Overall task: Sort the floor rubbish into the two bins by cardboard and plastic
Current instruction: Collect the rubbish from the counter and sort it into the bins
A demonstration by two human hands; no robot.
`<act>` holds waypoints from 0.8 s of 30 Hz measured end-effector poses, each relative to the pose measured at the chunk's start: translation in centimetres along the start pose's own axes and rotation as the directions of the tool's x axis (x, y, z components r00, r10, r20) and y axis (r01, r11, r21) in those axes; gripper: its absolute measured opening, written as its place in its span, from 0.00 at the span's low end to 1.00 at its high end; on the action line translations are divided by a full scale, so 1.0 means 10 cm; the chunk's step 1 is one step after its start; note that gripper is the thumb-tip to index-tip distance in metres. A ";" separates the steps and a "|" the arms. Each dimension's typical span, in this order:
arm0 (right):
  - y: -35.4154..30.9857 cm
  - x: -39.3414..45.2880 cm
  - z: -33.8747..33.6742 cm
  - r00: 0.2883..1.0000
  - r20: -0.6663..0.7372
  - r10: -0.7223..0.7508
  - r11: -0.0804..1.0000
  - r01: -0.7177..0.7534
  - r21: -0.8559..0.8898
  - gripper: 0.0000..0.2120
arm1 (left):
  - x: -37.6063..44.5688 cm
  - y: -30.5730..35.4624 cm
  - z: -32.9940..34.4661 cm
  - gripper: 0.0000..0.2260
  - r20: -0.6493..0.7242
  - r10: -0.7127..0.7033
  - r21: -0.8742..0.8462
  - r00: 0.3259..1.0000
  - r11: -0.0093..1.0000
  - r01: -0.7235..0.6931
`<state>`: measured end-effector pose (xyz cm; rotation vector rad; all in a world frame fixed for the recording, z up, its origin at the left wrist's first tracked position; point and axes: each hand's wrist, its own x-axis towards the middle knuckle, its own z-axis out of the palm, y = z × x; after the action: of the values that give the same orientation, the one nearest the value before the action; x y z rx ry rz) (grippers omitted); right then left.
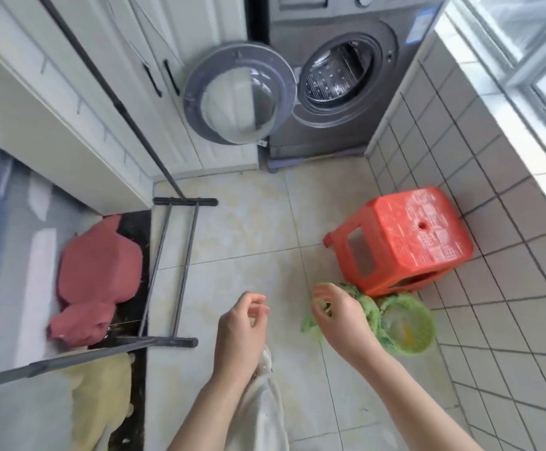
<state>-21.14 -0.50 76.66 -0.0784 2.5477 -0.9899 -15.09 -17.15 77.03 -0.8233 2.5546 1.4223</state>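
Observation:
Low on the right, beside the tiled wall, stands a green bin (408,327) lined with a green plastic bag; something yellow lies inside it. A second green bag-lined rim (367,309) sits just left of it, partly hidden by my right hand. My right hand (336,317) hovers over this rim, and its curled fingers pinch a crumpled fold of the green bag (310,327). My left hand (242,327) hangs above the floor tiles to the left, fingers loosely curled with nothing in them. No loose rubbish shows on the floor.
A red plastic stool (401,239) lies tipped against the wall behind the bins. A washing machine (330,79) stands at the back with its door (239,92) swung open. A dark drying rack (174,271) and pink cushions (99,271) occupy the left.

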 end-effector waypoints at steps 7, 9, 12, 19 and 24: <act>-0.87 0.64 -0.30 0.999 -0.005 -0.054 0.999 0.054 -0.005 0.12 | 0.64 0.47 -0.70 0.06 -0.091 0.009 -0.037 0.996 0.999 -0.013; -1.06 0.85 -0.40 0.997 -0.021 -0.079 0.997 0.080 0.016 0.12 | 0.88 0.62 -0.83 0.06 -0.100 0.026 -0.026 0.995 0.999 -0.028; -1.32 1.18 -0.60 0.992 -0.063 -0.108 0.994 0.110 0.030 0.13 | 1.31 0.87 -0.99 0.07 -0.130 0.054 -0.028 0.990 0.998 -0.058; -1.82 2.15 -1.13 0.973 -0.170 -0.154 0.979 0.173 0.105 0.13 | 2.43 1.56 -1.21 0.07 -0.159 0.143 0.002 0.977 0.990 -0.144; -2.27 3.01 -1.59 0.955 -0.208 -0.213 0.958 0.246 0.146 0.12 | 3.18 2.14 -1.41 0.07 -0.251 0.214 0.015 0.944 0.976 -0.217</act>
<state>-57.01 -13.19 91.69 -0.2489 2.6561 -1.3620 -50.49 -32.64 90.26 -0.7932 2.9087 1.4787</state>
